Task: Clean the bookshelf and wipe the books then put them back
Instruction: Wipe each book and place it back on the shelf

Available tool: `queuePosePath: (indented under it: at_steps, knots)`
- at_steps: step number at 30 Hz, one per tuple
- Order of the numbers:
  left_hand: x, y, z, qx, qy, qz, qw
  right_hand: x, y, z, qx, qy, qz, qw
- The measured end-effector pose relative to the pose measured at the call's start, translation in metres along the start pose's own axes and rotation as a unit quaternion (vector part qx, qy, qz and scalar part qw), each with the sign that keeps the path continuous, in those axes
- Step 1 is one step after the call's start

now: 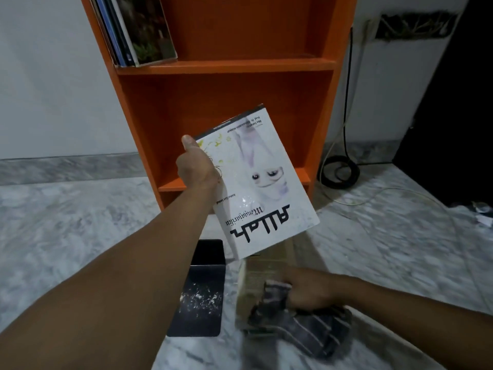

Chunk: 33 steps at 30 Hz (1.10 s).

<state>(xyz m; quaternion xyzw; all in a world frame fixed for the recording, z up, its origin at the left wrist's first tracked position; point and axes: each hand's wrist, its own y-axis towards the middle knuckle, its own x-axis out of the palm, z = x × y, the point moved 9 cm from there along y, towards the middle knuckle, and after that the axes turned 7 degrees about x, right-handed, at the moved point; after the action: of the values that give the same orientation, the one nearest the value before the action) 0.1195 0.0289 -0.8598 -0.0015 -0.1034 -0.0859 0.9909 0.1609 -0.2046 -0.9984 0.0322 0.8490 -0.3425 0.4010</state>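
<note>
On the orange bookshelf [226, 66], leaning books [144, 30] fill the upper board's left end; room lies open to their right. The white book [256, 182] in the left hand [197, 166] partly screens the lower bay. A coiled cable [340, 170] lies right of the shelf.

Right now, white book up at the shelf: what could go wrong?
The left hand grips the white book by one edge only, tilted; it could slip.
Its cover reads upside down, so it may get shelved inverted.
The books on the upper shelf lean; a bump might topple them.
</note>
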Motion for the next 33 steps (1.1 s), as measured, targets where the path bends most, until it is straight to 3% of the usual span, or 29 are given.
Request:
queuePosePath:
  at_steps: [2, 6, 7, 9, 11, 13, 15, 16, 18, 20, 23, 25, 27, 30, 33]
  knots:
    - [0.0, 0.006, -0.008, -0.025, -0.023, 0.01, 0.999, -0.006, 0.015, 0.001, 0.022, 0.036, 0.001, 0.999]
    - [-0.011, 0.016, -0.03, -0.058, -0.043, 0.038, 0.997, -0.013, 0.042, 0.012, 0.068, -0.078, 0.035, 0.994]
    - [-0.015, 0.014, -0.031, -0.06, -0.04, 0.047, 0.996, -0.018, 0.04, 0.01, 0.069, -0.039, 0.031, 0.996]
    - [-0.029, 0.017, -0.035, -0.064, -0.027, 0.079, 0.994, -0.032, 0.029, -0.011, -0.004, 0.169, 0.031, 0.985]
    - [-0.038, 0.021, -0.04, -0.071, -0.049, 0.104, 0.991, -0.053, 0.016, -0.026, -0.064, 0.414, 0.059, 0.906]
    - [-0.037, 0.014, -0.04, -0.086, -0.087, 0.107, 0.987, -0.069, 0.018, -0.02, -0.053, 0.589, 0.115, 0.798]
    - [-0.028, 0.003, -0.047, -0.126, -0.134, 0.09, 0.979, -0.092, 0.016, -0.008, -0.029, 0.67, 0.197, 0.715]
    - [-0.021, -0.004, -0.052, -0.16, -0.151, 0.072, 0.973, -0.109, 0.009, -0.005, -0.028, 0.666, 0.238, 0.706]
    - [-0.009, -0.019, -0.057, -0.234, -0.15, 0.022, 0.96, -0.154, -0.013, -0.01, -0.065, 0.611, 0.31, 0.726]
    - [-0.006, -0.019, -0.061, -0.245, -0.07, -0.04, 0.966, -0.196, -0.043, -0.026, -0.094, 0.525, 0.376, 0.758]
    - [-0.001, -0.005, -0.043, -0.104, 0.169, -0.16, 0.967, -0.246, -0.096, -0.07, -0.14, 0.288, 0.47, 0.823]
    - [0.008, -0.001, -0.02, 0.025, 0.264, -0.246, 0.932, -0.261, -0.116, -0.109, -0.164, 0.109, 0.452, 0.87]
    - [0.02, -0.023, -0.01, 0.062, 0.279, -0.37, 0.884, -0.264, -0.124, -0.138, -0.178, -0.015, 0.392, 0.902]
    - [0.019, -0.056, -0.017, -0.006, 0.237, -0.472, 0.849, -0.268, -0.124, -0.165, -0.182, -0.113, 0.35, 0.912]
    - [0.015, -0.059, -0.003, 0.0, 0.154, -0.458, 0.876, -0.292, -0.124, -0.175, -0.186, -0.092, 0.441, 0.873]
